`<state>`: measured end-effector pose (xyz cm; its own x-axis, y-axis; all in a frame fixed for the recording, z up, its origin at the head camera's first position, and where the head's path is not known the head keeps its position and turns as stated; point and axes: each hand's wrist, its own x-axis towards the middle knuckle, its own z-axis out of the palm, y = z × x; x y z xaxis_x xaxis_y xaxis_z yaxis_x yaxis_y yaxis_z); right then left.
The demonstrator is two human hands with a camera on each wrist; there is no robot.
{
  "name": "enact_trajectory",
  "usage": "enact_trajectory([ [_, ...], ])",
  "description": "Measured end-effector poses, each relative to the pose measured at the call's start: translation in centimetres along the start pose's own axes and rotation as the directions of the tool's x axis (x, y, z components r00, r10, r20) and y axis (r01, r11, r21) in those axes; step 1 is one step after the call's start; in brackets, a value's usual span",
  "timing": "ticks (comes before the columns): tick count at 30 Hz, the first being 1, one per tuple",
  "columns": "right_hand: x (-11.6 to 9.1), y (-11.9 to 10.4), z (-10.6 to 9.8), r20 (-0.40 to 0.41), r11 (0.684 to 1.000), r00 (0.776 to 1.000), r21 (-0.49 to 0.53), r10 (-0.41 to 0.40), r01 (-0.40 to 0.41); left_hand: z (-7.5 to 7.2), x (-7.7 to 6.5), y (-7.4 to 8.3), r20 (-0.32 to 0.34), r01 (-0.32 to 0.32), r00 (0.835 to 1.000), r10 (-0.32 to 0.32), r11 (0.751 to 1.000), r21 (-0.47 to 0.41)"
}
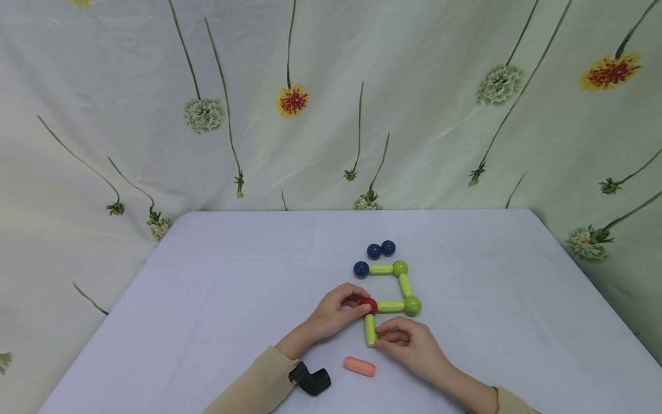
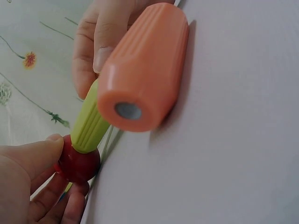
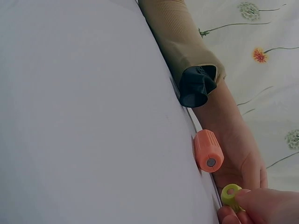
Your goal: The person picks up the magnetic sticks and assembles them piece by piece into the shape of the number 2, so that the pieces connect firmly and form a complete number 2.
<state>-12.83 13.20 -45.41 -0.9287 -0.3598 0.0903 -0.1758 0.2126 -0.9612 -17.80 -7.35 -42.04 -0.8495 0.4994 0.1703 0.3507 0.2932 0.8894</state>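
Rod in yellow-green (image 1: 370,330), pinched near free end by right hand (image 1: 411,344), meets red ball (image 1: 371,304) at other end. Left hand (image 1: 331,311) grips red ball between thumb and fingers. From red ball runs chain: 3 more yellow-green rods (image 1: 390,307), 2 green balls (image 1: 412,306) at corners, 1 navy ball (image 1: 361,269) at far end. Beyond: 2 loose navy balls (image 1: 388,248), side by side. Orange rod (image 1: 359,367) lies on pale table (image 1: 248,276), between forearms, near black device (image 1: 314,382) at left cuff.

Left fingers (image 1: 353,289) and right fingers (image 1: 394,323) bent
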Motion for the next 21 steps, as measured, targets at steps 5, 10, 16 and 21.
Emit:
enact_trajectory([
  [5, 0.1, 0.1, 0.0, 0.004, 1.000, 1.000, -0.006, 0.019, -0.019, -0.1, -0.1, 0.3, 0.003, 0.000, 1.000, 0.000, 1.000, 0.006],
  [10, 0.1, 0.1, 0.0, 0.007, 1.000, 1.000, -0.011, 0.017, -0.016, 0.0, 0.0, 0.1, -0.009, 0.011, 1.000, -0.011, 1.000, 0.025],
  [16, 0.2, 0.0, 0.0, 0.014, 1.000, 1.000, -0.029, 0.012, -0.012, 0.7, 0.7, -2.7, -0.073, 0.037, 0.997, -0.032, 0.997, 0.071],
  [21, 0.2, -0.1, 0.0, 0.012, 1.000, 1.000, -0.029, 0.003, -0.003, 0.7, 0.9, -3.9, -0.061, 0.020, 0.998, -0.018, 0.999, 0.029],
])
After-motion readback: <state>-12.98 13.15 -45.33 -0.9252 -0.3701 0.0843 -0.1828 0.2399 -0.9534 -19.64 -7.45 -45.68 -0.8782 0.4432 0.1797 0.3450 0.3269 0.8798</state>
